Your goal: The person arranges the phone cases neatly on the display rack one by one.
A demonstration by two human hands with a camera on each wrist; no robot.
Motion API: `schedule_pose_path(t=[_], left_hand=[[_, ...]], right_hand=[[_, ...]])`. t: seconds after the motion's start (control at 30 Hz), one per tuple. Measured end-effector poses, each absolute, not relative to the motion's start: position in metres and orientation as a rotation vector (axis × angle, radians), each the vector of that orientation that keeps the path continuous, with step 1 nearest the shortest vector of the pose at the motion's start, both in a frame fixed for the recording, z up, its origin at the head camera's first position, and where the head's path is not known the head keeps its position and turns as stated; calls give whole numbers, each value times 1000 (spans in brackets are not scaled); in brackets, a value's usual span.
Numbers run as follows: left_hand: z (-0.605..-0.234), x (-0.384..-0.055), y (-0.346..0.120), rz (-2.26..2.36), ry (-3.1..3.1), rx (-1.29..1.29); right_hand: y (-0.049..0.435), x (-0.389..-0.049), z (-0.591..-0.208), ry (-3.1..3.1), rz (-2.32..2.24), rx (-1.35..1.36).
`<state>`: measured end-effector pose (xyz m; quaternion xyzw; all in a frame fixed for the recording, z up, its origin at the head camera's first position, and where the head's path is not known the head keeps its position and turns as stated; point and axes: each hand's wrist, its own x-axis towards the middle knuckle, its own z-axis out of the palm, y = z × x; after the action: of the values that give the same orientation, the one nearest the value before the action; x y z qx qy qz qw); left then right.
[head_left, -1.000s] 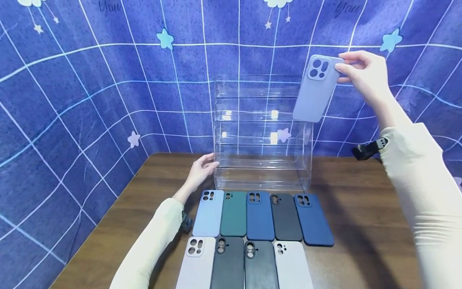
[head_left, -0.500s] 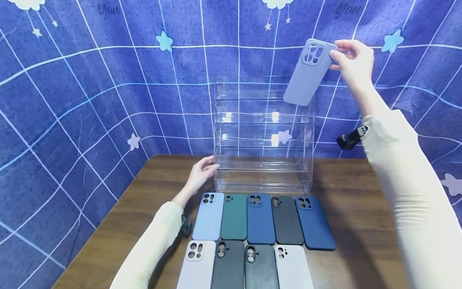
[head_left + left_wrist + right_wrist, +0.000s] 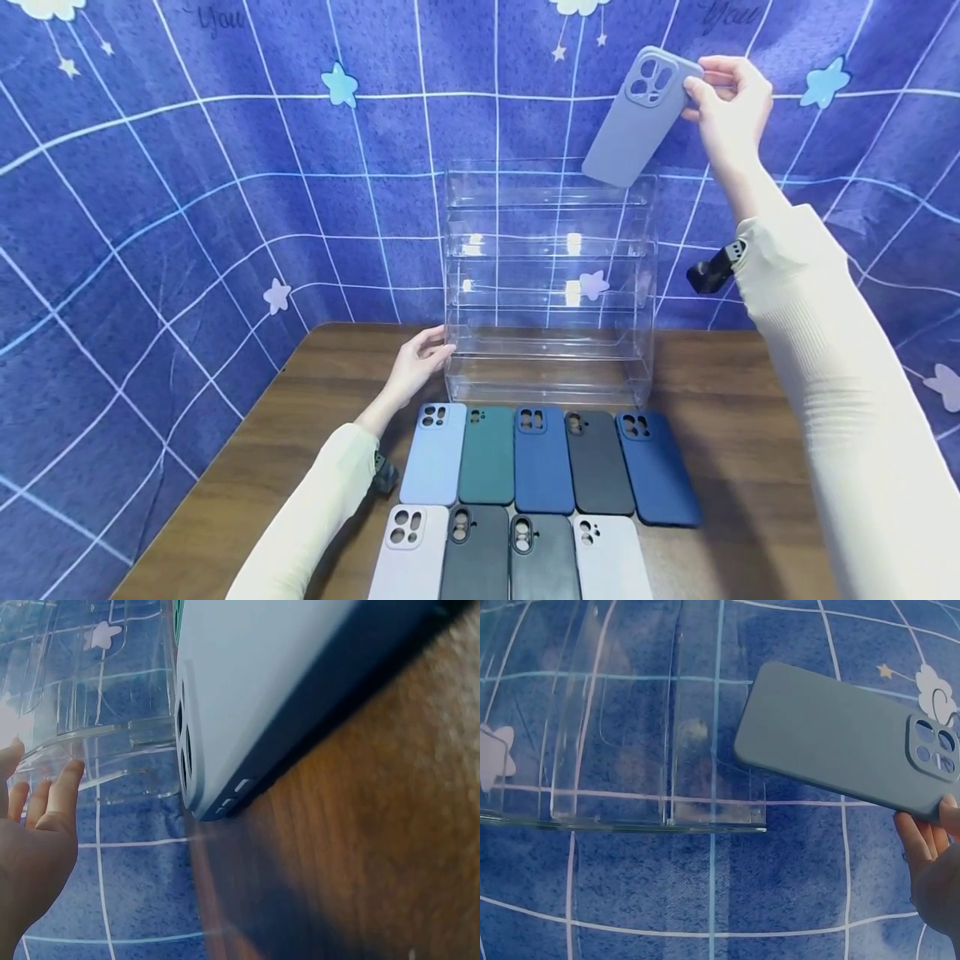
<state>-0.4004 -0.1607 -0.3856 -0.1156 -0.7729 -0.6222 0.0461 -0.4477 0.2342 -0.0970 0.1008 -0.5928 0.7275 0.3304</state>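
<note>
My right hand (image 3: 735, 108) pinches a pale lavender-blue phone case (image 3: 637, 121) by its upper corner, beside the camera cutouts. The case leans in the air, its lower end at the top right of a clear tiered display rack (image 3: 551, 392). In the right wrist view the case (image 3: 825, 735) overlaps the rack's top tier (image 3: 712, 780); whether they touch cannot be told. My left hand (image 3: 412, 362) holds the rack's lower left side between thumb and fingers. In the left wrist view that hand (image 3: 41, 840) is at the rack's edge, with a light blue case (image 3: 247, 682) close by.
In front of the rack, phone cases lie in two rows on the wooden table (image 3: 750, 433): light blue (image 3: 432, 458), green (image 3: 487, 458), blue (image 3: 543, 467), black (image 3: 600, 467) and dark blue (image 3: 660, 475), with lilac, dark and white ones nearer. A blue grid-patterned cloth (image 3: 225, 167) hangs behind.
My right hand has raised the lavender-blue case and carried it a little left, to the rack's top, tilting it more. The left hand stays at the rack's side.
</note>
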Motion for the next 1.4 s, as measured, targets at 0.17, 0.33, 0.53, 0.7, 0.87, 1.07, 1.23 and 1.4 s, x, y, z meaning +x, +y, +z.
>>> schedule_pose_path(t=[0.17,0.33,0.53,0.7,0.87,1.07,1.23,1.4], left_hand=[[-388,-400,-160,-1908,-2361,-363],[-387,-400,-162,-1895,-2360,-350],[-404,-414,-167,-1893,-2331,-356],[-413,-421,-168,-1864,-2331,-373],[-413,-421,-168,-1868,-2334,-358],[-408,-417,-167,-1938,-2346,-353],[-404,-415,-168,-1929,-2345,-361],[-411,-419,-169,-1881,-2337,-369]], right_hand=[[233,-455,-97,-1576,1860,273],[228,-465,-95,-1579,1844,290],[220,-472,-98,-1615,1805,291],[217,-479,-102,-1626,1793,297],[215,-486,-104,-1601,1855,298],[211,-493,-108,-1537,1976,297],[205,-500,-107,-1508,2047,287],[204,-507,-108,-1507,2073,250]])
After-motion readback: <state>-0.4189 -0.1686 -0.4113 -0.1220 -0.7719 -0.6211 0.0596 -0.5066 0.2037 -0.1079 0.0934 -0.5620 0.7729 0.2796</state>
